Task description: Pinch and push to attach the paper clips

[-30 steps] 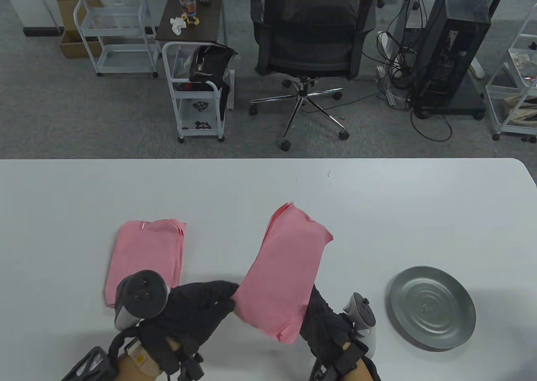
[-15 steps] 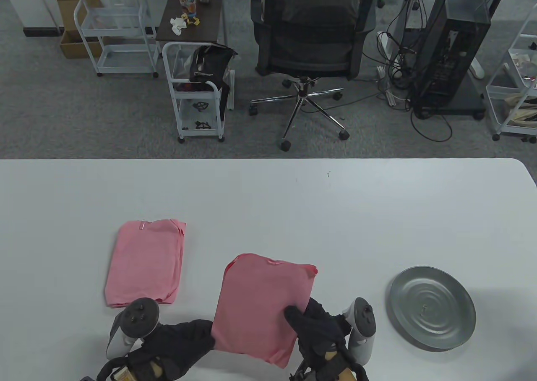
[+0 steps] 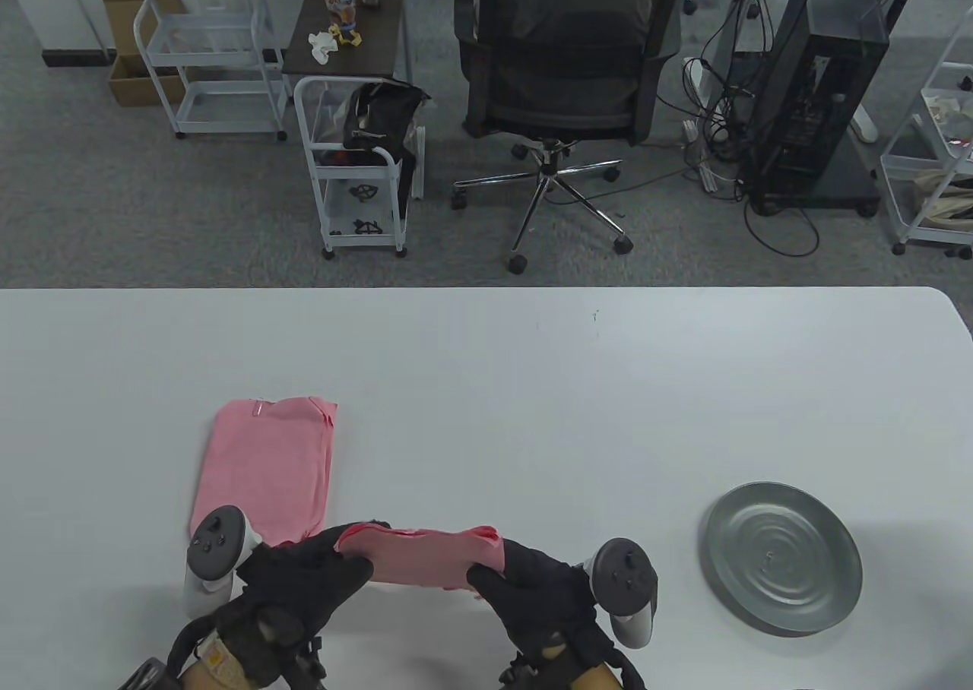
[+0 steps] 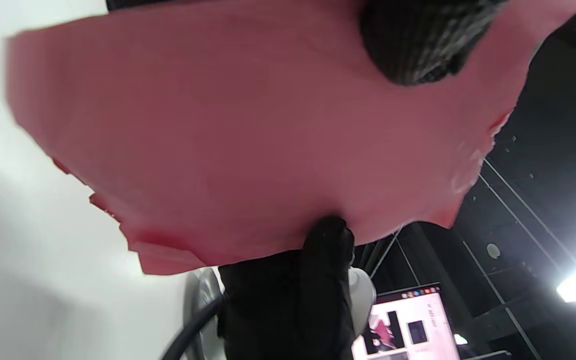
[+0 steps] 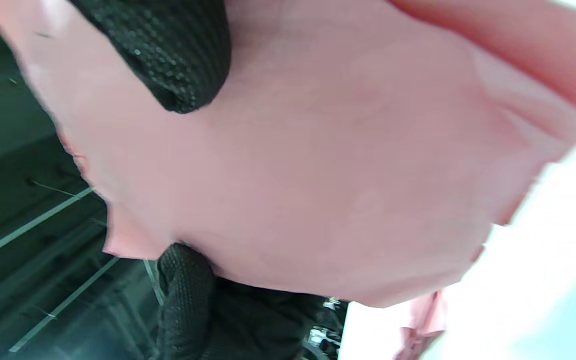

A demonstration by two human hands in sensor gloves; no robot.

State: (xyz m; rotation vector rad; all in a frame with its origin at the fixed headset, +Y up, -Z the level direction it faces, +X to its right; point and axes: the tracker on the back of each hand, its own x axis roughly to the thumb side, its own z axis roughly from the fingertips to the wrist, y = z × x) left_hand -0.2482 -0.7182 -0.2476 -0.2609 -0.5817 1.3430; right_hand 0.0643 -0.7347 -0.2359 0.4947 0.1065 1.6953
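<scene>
Both hands hold a stack of pink paper sheets (image 3: 420, 555) upright on its edge near the table's front. My left hand (image 3: 304, 576) grips its left side, my right hand (image 3: 524, 580) grips its right side. In the left wrist view the stack (image 4: 248, 135) fills the frame with a gloved fingertip (image 4: 418, 45) on it; the right wrist view shows the same stack (image 5: 318, 160) under a gloved fingertip (image 5: 178, 55). A second pink stack (image 3: 266, 466) lies flat at the left, with a small clip (image 3: 258, 409) at its far edge.
A round grey metal dish (image 3: 783, 557) sits on the white table (image 3: 532, 371) at the right, with a small clip (image 3: 768, 560) in it. An office chair (image 3: 566, 74) and carts stand on the floor beyond the far edge.
The held stack came down from a raised tilt, was drawn toward the front edge and turned upright on its edge. Both hands shifted to grip its two sides.
</scene>
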